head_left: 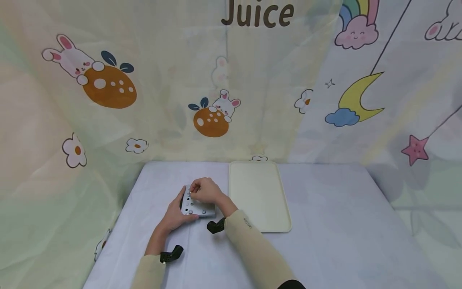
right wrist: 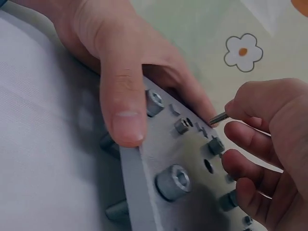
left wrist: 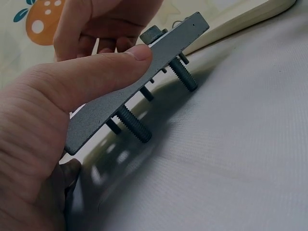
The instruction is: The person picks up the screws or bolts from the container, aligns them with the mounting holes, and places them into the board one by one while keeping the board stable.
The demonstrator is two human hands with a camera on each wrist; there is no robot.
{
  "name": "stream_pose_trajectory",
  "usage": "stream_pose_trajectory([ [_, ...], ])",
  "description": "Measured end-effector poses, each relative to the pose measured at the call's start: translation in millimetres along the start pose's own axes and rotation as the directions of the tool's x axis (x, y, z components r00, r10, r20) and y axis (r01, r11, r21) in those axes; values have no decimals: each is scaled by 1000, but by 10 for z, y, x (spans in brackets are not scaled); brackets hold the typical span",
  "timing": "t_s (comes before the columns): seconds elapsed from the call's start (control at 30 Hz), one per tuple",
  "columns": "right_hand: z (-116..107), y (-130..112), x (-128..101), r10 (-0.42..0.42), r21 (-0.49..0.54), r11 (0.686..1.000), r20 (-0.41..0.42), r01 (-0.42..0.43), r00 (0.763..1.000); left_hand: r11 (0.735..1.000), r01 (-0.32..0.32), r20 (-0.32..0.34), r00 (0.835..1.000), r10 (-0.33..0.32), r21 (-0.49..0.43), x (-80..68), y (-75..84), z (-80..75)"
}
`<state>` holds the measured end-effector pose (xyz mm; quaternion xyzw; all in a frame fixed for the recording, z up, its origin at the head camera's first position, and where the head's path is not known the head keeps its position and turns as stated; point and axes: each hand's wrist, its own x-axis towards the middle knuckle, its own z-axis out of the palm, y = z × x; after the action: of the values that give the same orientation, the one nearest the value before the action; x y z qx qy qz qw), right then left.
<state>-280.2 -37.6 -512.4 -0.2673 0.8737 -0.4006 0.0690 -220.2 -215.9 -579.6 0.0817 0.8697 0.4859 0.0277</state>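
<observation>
While several bolts already sit threaded through the grey metal plate [right wrist: 159, 159] and some holes remain empty, the left hand [head_left: 175, 215] grips the plate's edge, tilting it off the tabletop [head_left: 325, 241]. Just above it, the right hand [head_left: 205, 191] pinches a small screw [right wrist: 217, 117].

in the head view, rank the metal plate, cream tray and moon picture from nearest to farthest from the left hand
1. Metal plate: held in the left hand.
2. Cream tray: on the table, to the right.
3. Moon picture: on the backdrop, up and far right.
</observation>
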Motion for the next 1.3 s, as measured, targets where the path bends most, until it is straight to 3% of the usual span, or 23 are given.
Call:
stream_pose_trajectory([
  [0.17,97,-4,-17,28,-46,999,3,-28,1000,999,28,8,1000,-28,15,-60,-18,23],
  [0.37,98,-6,48,14,-71,997,-31,-16,999,1000,-4,-17,1000,4,17,-8,-9,-1],
  [0.53,112,-18,46,51,-102,993,-1,-51,999,999,12,-9,1000,-12,30,-20,-9,-4],
  [0.93,100,-9,39,63,-166,984,-31,-67,998,999,20,-11,1000,-19,32,15,11,23],
  [1.3,32,-9,-65,25,-40,999,-78,-28,997,1000,9,-5,1000,-9,-6,-4,7,19],
])
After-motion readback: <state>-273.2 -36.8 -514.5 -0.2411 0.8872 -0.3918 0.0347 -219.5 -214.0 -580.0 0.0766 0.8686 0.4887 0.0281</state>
